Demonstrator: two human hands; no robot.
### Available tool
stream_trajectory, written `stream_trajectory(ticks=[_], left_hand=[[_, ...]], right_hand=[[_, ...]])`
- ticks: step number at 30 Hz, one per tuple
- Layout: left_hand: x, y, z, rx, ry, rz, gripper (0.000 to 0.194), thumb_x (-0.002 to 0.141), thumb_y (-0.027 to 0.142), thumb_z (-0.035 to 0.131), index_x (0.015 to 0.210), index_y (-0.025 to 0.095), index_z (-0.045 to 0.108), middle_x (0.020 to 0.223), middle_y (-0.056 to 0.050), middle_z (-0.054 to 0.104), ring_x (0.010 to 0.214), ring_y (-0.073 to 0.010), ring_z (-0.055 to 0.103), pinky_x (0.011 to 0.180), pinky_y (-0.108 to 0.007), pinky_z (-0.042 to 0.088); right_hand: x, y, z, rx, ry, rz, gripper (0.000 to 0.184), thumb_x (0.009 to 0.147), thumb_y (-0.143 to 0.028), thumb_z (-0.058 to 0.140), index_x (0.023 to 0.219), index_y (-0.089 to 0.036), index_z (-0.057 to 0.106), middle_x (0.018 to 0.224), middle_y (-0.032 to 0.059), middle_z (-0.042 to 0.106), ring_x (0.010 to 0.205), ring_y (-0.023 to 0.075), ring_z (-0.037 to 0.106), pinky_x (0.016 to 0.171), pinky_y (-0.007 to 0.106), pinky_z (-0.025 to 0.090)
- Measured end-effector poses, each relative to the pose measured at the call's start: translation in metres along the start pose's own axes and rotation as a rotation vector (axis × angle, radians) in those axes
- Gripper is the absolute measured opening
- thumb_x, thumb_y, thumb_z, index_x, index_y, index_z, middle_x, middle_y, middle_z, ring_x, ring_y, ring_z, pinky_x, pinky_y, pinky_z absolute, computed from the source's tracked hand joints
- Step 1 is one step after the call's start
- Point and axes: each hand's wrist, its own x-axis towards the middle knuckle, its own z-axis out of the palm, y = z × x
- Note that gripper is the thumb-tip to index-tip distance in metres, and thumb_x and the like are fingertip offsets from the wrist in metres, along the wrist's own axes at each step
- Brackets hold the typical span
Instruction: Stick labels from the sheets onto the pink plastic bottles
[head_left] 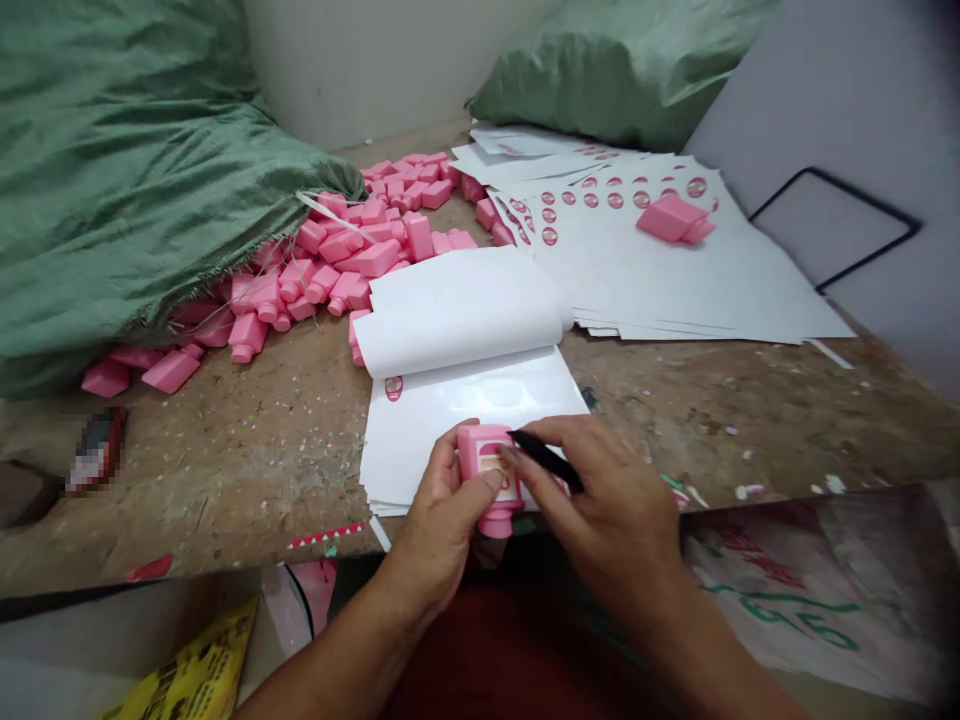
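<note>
My left hand [439, 510] grips a pink plastic bottle [487, 475], which lies on its side with its cap pointing down toward me. A small label [499, 478] sits on the bottle's face. My right hand [600, 490] pinches a slim black pen-like tool [551, 460], its tip against the bottle near the label. Behind both hands lies a stack of white sticker sheets [457, 440], its top pages curled back. One round pink-and-white sticker [394, 388] shows on the exposed sheet.
Several loose pink bottles [360, 250] spill from a green woven sack [127, 150] across the worn wooden bench [225, 490]. More printed sheets [637, 260] fan out at the right, with pink bottles [671, 220] on top. Another green sack [615, 75] sits behind them.
</note>
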Motion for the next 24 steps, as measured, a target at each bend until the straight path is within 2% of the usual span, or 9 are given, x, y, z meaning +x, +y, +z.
stream_trajectory(ticks=[2, 4, 6, 9, 11, 16, 19, 22, 24], left_hand=[[-0.001, 0.003, -0.002, 0.009, 0.01, -0.046, 0.052, 0.072, 0.024, 0.074, 0.121, 0.021, 0.054, 0.107, -0.006, 0.064, 0.096, -0.0206, 0.06, 0.081, -0.032, 0.047], [-0.002, 0.006, -0.003, 0.016, 0.0, -0.095, 0.058, 0.07, 0.023, 0.075, 0.123, 0.021, 0.052, 0.109, -0.008, 0.064, 0.095, -0.0219, 0.061, 0.077, -0.033, 0.049], [-0.005, 0.008, -0.004, 0.014, -0.02, -0.114, 0.062, 0.067, 0.02, 0.077, 0.124, 0.021, 0.051, 0.107, -0.007, 0.063, 0.088, -0.0188, 0.061, 0.074, -0.031, 0.049], [-0.009, 0.008, -0.005, 0.045, -0.057, -0.119, 0.063, 0.065, 0.014, 0.076, 0.123, 0.022, 0.051, 0.099, -0.003, 0.062, 0.076, -0.0118, 0.058, 0.068, -0.025, 0.047], [-0.012, 0.006, -0.006, 0.086, -0.071, -0.119, 0.062, 0.065, 0.012, 0.074, 0.121, 0.023, 0.05, 0.096, -0.001, 0.061, 0.074, -0.0104, 0.057, 0.066, -0.023, 0.047], [-0.025, 0.011, -0.019, 0.107, -0.117, -0.124, 0.056, 0.066, 0.015, 0.074, 0.115, 0.024, 0.05, 0.114, -0.008, 0.061, 0.091, -0.0187, 0.063, 0.071, -0.028, 0.051], [-0.047, 0.031, -0.054, 0.288, -0.166, -0.185, 0.052, 0.071, 0.025, 0.074, 0.117, 0.025, 0.05, 0.11, -0.008, 0.064, 0.093, -0.0216, 0.065, 0.073, -0.03, 0.049], [-0.082, 0.052, -0.11, 0.767, -0.22, -0.231, 0.045, 0.074, 0.027, 0.073, 0.116, 0.026, 0.059, 0.105, -0.004, 0.065, 0.095, -0.0205, 0.062, 0.079, -0.029, 0.045], [-0.102, 0.057, -0.148, 1.005, -0.17, -0.217, 0.042, 0.073, 0.023, 0.071, 0.115, 0.027, 0.064, 0.112, -0.003, 0.065, 0.102, -0.0216, 0.06, 0.086, -0.029, 0.044]], right_hand=[[0.004, 0.005, -0.005, 0.087, -0.015, 0.11, 0.017, 0.086, -0.038, 0.06, 0.084, -0.022, 0.065, 0.077, 0.0033, 0.067, 0.068, 0.021, 0.06, 0.062, 0.033, 0.042], [0.006, 0.005, -0.008, 0.278, -0.067, 0.25, 0.018, 0.083, -0.04, 0.062, 0.08, -0.023, 0.063, 0.071, 0.0003, 0.063, 0.063, 0.0179, 0.057, 0.057, 0.03, 0.043], [0.007, 0.002, -0.007, 0.474, -0.139, 0.319, 0.017, 0.079, -0.039, 0.065, 0.078, -0.023, 0.061, 0.071, -0.0012, 0.062, 0.063, 0.0165, 0.056, 0.057, 0.028, 0.045], [0.007, -0.005, -0.001, 0.577, -0.237, 0.342, 0.019, 0.072, -0.036, 0.071, 0.084, -0.023, 0.063, 0.074, -0.002, 0.062, 0.067, 0.0167, 0.057, 0.06, 0.028, 0.047], [0.006, -0.008, 0.003, 0.576, -0.266, 0.345, 0.018, 0.074, -0.036, 0.071, 0.084, -0.022, 0.063, 0.074, -0.0019, 0.062, 0.067, 0.0165, 0.057, 0.06, 0.028, 0.047], [0.004, -0.006, 0.009, 0.631, -0.31, 0.343, 0.022, 0.083, -0.041, 0.064, 0.077, -0.021, 0.061, 0.067, -0.0018, 0.058, 0.064, 0.0159, 0.054, 0.06, 0.028, 0.045], [0.0, -0.004, 0.009, 0.585, -0.3, 0.33, 0.021, 0.083, -0.042, 0.064, 0.075, -0.022, 0.061, 0.067, -0.0014, 0.058, 0.066, 0.0168, 0.054, 0.062, 0.029, 0.044], [-0.004, -0.001, 0.009, 0.537, -0.253, 0.326, 0.021, 0.08, -0.043, 0.067, 0.073, -0.024, 0.062, 0.066, 0.0, 0.057, 0.064, 0.0171, 0.052, 0.057, 0.029, 0.04], [-0.006, 0.002, 0.009, 0.516, -0.237, 0.341, 0.022, 0.079, -0.044, 0.07, 0.071, -0.024, 0.064, 0.066, 0.0018, 0.056, 0.061, 0.0167, 0.05, 0.052, 0.029, 0.036]])
